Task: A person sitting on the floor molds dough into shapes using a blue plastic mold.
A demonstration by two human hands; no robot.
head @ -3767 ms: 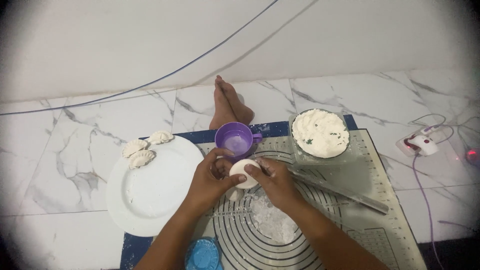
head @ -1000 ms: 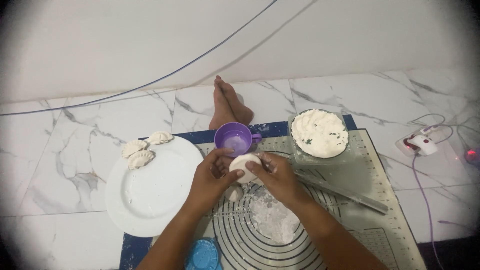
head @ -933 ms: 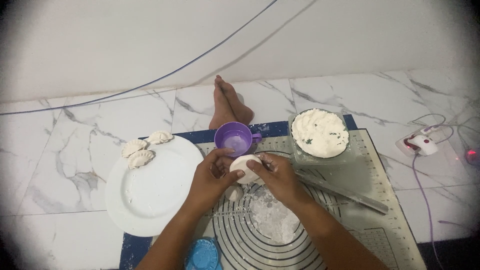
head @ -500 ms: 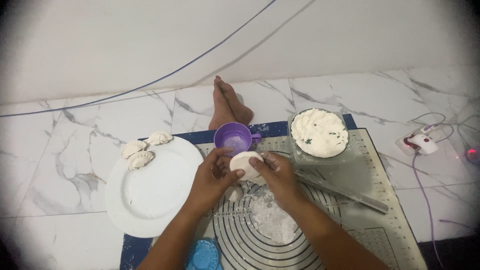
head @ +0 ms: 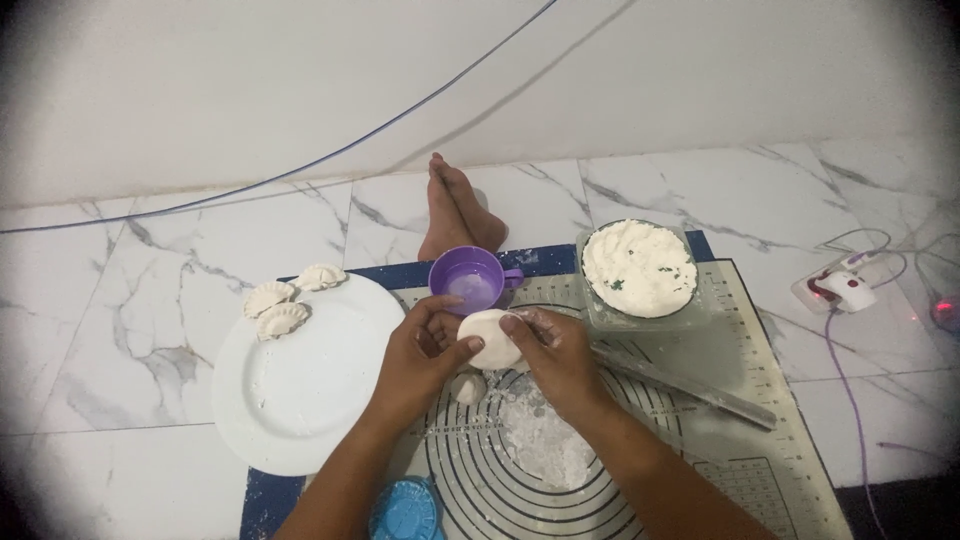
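Observation:
Both hands hold a round, flat piece of white dough [head: 490,338] above a silicone baking mat [head: 740,450]. My left hand [head: 420,360] pinches its left edge. My right hand [head: 555,355] grips its right edge. A small dough ball [head: 468,387] lies on the mat just below, beside a patch of loose flour [head: 540,440]. A purple cup [head: 466,280] stands just beyond the hands. A clear container of white filling with green flecks [head: 640,268] sits at the right.
A white plate [head: 300,385] at the left carries three folded dumplings [head: 280,300] on its far rim. A rolling pin [head: 690,385] lies on the mat's right. A blue dumpling press [head: 405,510] is at the bottom. A bare foot [head: 455,210] rests beyond the mat; cables and a power plug [head: 840,290] lie right.
The dough piece has been turned and shifted slightly between my fingers; both hands stay in the same spot above the mat.

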